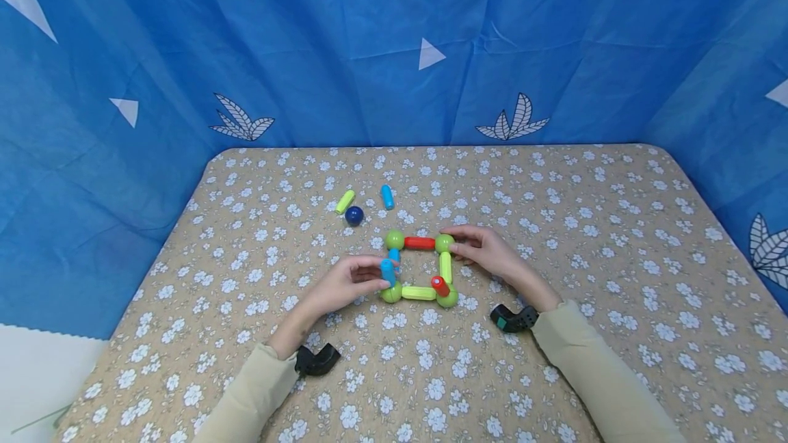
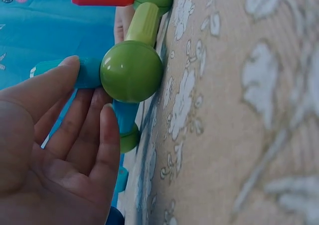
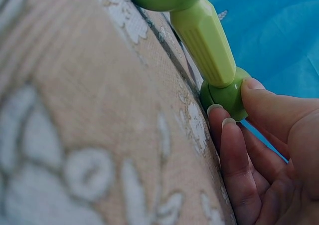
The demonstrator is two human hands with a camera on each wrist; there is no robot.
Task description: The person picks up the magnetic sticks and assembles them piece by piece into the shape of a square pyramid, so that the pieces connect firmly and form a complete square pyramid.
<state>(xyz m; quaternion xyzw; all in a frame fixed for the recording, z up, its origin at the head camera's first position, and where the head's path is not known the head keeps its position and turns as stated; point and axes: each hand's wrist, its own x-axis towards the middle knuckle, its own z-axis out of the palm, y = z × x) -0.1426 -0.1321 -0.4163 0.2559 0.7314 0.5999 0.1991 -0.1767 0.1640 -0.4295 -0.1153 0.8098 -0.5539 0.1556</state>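
Note:
On the tablecloth stands a square frame of green balls joined by coloured rods. My left hand [image 1: 347, 284] pinches an upright blue rod [image 1: 387, 272] between thumb and fingers; its lower end sits on the near left green ball [image 2: 132, 71]. At the far right corner, my right hand [image 1: 489, 251] holds another green ball [image 3: 227, 98] with thumb and fingertips. A red rod [image 1: 419, 243] forms the far side, a yellow-green rod [image 1: 418, 293] the near side. A second red rod [image 1: 440, 285] rises from the near right ball [image 1: 447, 297].
Behind the frame lie a dark blue ball [image 1: 353, 216], a loose yellow-green rod [image 1: 345, 201] and a loose blue rod [image 1: 387, 197]. A blue curtain [image 1: 369, 53] hangs along the back and sides of the flowered table [image 1: 615, 238].

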